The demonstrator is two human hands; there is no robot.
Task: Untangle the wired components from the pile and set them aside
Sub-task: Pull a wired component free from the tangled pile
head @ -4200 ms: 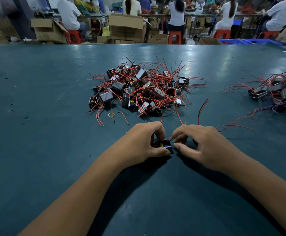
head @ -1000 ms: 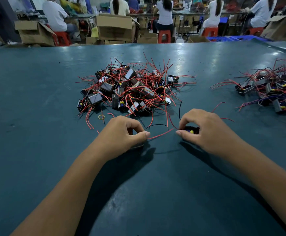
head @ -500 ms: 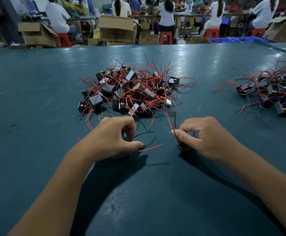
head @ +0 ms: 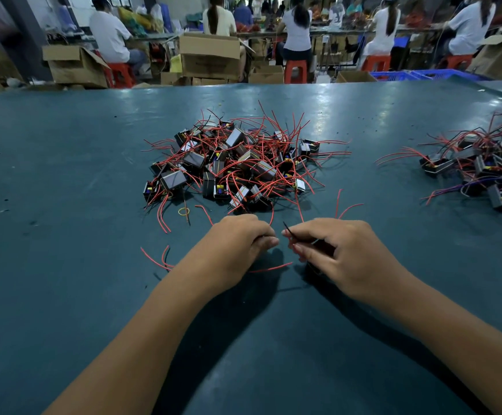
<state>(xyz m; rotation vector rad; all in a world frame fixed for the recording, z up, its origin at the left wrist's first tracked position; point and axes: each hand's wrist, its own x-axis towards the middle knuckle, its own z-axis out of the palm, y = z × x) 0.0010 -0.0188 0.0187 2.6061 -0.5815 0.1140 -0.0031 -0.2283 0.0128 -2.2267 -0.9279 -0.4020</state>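
Observation:
A tangled pile (head: 234, 163) of small black box components with red wires lies in the middle of the teal table (head: 64, 205). Just in front of it, my left hand (head: 237, 247) curls over one component, which is mostly hidden under the palm; its red wires (head: 157, 259) trail out to the left and beneath the wrist. My right hand (head: 336, 250) grips another black component and pinches a thin black wire (head: 287, 227) at its fingertips. Red wires (head: 338, 202) rise behind that hand. The two hands are close together, a small gap between them.
A second heap of separated wired components (head: 483, 169) lies at the right edge of the table. A yellow rubber band (head: 183, 211) lies near the pile's front. Beyond the table's far edge are cardboard boxes (head: 210, 56), red stools and seated people.
My hands have come back together from being spread apart. The left hand's red wires now trail to its left, and my right hand has turned so a black wire tip pokes out.

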